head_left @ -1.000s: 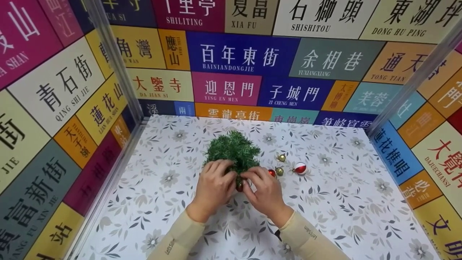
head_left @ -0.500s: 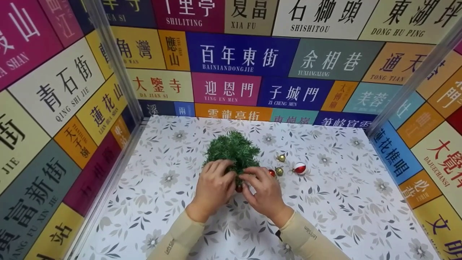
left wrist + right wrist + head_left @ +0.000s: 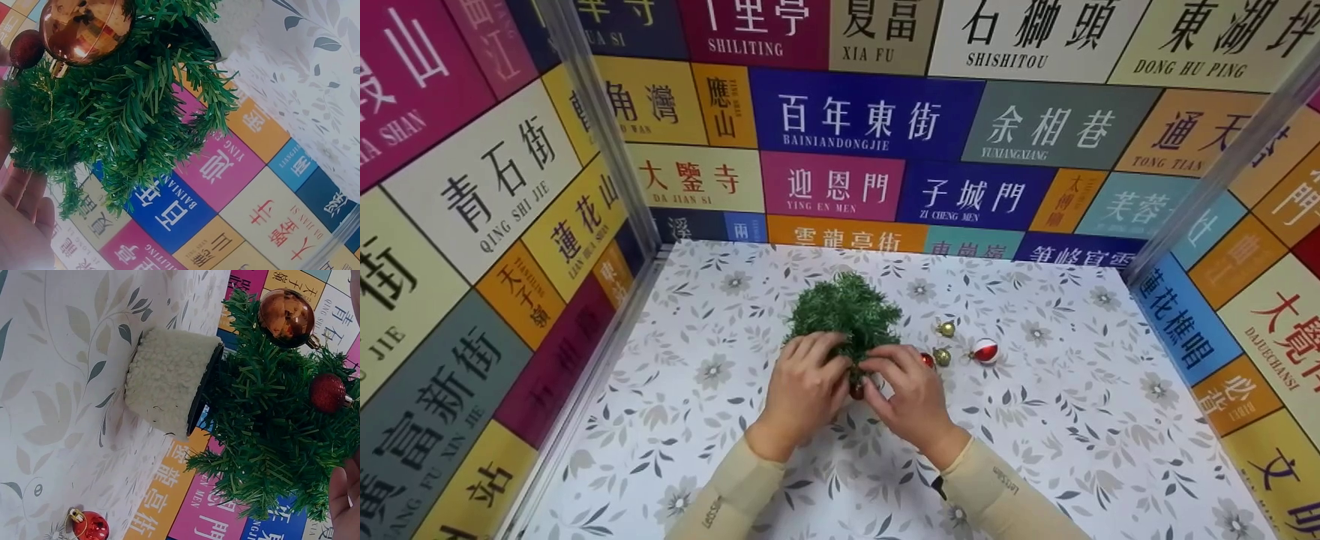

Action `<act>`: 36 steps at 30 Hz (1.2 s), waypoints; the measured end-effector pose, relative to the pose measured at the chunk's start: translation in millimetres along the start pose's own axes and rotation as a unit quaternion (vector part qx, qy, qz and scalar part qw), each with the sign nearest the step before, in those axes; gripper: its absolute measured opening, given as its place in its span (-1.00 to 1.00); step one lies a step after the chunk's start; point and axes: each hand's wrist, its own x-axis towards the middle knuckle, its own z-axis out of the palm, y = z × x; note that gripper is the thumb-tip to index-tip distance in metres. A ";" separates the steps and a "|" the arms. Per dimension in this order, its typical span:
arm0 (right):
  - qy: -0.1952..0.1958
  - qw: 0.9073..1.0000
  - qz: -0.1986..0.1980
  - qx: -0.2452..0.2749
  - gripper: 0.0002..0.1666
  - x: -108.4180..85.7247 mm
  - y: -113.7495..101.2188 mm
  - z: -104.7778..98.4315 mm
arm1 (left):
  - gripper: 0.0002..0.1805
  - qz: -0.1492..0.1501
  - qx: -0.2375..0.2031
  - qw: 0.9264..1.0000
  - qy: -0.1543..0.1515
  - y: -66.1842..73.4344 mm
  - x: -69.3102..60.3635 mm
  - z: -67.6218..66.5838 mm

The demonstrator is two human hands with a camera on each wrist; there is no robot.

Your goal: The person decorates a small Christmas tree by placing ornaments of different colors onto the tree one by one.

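A small artificial Christmas tree (image 3: 844, 304) stands in front of me in a white fuzzy pot (image 3: 169, 379). A shiny copper bauble (image 3: 286, 318) and a smaller dark red glitter bauble (image 3: 327, 392) are among its green branches. In the head view my left hand (image 3: 808, 382) and right hand (image 3: 907, 394) face each other at the tree's near side. Their thumbs and curled fingers pinch together near the cap of the dark red bauble, whose cord is hidden. The left wrist view shows a fingertip beside this glitter bauble (image 3: 27, 49).
To the right of the tree lie two gold baubles (image 3: 946, 328), a red bauble (image 3: 91, 526) partly behind my right hand in the head view, and a red-and-white bauble (image 3: 985, 350). A patterned white cloth (image 3: 1035, 435) covers the table. Walls with printed signs (image 3: 866, 116) enclose it.
My hands stay at the same spot on the tree. The right fingers have shifted very slightly near the bauble; the loose baubles lie as before.
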 end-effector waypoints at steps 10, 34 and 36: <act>-0.002 1.000 -0.013 -0.020 -0.84 0.8 2.1 -0.1 | -0.92 0.010 0.000 1.000 0.005 -2.2 -0.8 0.6; 0.019 0.999 0.029 0.011 -0.90 2.7 -0.7 5.7 | -0.92 0.018 -0.008 1.000 0.020 -2.4 -3.6 3.7; 0.030 0.999 0.015 0.006 -0.90 3.4 -0.7 6.2 | -0.93 0.019 -0.007 1.000 0.018 -3.1 -4.2 4.3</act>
